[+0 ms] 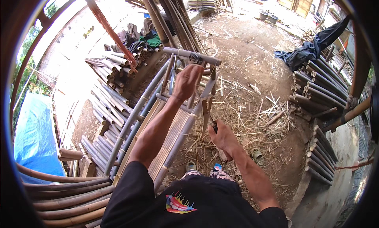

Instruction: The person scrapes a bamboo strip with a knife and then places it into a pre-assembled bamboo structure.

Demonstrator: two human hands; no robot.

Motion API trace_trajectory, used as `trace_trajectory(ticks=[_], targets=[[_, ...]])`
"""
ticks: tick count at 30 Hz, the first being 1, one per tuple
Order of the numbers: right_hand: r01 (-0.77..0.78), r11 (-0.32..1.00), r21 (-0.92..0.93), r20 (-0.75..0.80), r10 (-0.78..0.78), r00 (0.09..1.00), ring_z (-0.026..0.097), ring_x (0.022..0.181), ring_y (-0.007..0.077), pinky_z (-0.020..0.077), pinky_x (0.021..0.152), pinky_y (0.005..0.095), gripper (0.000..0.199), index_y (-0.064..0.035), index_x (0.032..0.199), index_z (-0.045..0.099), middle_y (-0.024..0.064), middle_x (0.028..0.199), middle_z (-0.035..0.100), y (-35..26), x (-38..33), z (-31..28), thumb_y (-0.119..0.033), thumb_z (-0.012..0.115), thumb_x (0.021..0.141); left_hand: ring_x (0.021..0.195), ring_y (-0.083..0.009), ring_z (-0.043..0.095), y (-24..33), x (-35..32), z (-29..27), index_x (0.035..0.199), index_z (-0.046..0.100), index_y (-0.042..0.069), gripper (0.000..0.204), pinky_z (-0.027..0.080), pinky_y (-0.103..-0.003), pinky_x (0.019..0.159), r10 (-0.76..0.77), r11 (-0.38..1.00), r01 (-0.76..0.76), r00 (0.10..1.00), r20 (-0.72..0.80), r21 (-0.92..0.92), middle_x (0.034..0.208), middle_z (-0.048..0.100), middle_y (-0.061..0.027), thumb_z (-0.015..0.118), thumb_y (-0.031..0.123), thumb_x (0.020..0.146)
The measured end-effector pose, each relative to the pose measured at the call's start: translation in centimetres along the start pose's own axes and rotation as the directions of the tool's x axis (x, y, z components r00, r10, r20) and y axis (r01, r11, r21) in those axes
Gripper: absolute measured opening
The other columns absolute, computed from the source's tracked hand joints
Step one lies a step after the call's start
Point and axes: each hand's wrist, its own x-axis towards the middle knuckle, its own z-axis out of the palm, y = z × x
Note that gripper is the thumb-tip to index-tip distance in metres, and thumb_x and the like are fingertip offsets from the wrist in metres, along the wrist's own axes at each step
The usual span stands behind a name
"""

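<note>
A bamboo frame (158, 109), propped upright on the straw-littered ground (244, 109), is gripped near its top crossbar (192, 56) by the left hand (187, 81). A dark-handled tool (211, 123) is clenched in the right hand (223, 138) beside the frame's right post. Cut bamboo poles (319, 86) are stacked nearby.

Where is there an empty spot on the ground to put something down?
The bare dirt beyond the bamboo frame, between the leaning poles and the dark cloth, is freest. Around the right hand lies a thick bamboo scrap litter. Stacked bamboo poles fill the left, more poles the right. The left hand grips the frame.
</note>
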Motion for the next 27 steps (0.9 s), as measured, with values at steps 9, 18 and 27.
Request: trace_trajectory(ticks=[9,18,27], targets=[[0.113,0.935,-0.336,-0.122,-0.162,0.979,0.067,0.067,0.0314,0.0532,0.057,0.042,0.036,0.0066,0.102,0.051,0.0233,0.081,0.065,-0.3,3.8,1.1,-0.029,0.05,0.097,0.069,-0.0053,0.061,3.3,-4.2,3.7,0.09,0.067,0.003,0.012,0.047,-0.021,0.059,-0.184,0.982,0.159,0.934,-0.305,-0.104,0.075,0.066,-0.0017,0.073,0.01,0.081],[-0.139,0.985,-0.103,-0.022,0.138,0.99,0.065,0.069,0.035,0.0505,0.066,0.0442,0.039,0.0043,0.091,0.06,0.0208,0.073,0.063,11.4,9.0,8.4,-0.034,0.052,0.091,0.063,-0.0135,0.064,3.2,-3.2,5.6,0.093,0.063,0.002,0.016,0.053,-0.026,0.056,0.003,1.0,0.007,0.924,-0.382,0.025,0.079,0.067,-0.0069,0.071,0.01,0.083],[-0.268,0.962,-0.051,0.063,0.271,0.961,0.062,0.094,0.0442,0.0478,0.084,0.0483,0.044,0.0093,0.099,0.058,0.031,0.093,0.064,7.8,0.9,2.7,-0.034,0.055,0.091,0.066,-0.0174,0.064,3.4,-6.2,7.5,0.086,0.063,0.002,0.013,0.053,-0.029,0.06,-0.161,0.986,0.152,0.967,-0.198,-0.06,0.077,0.066,-0.0071,0.071,0.012,0.083]])
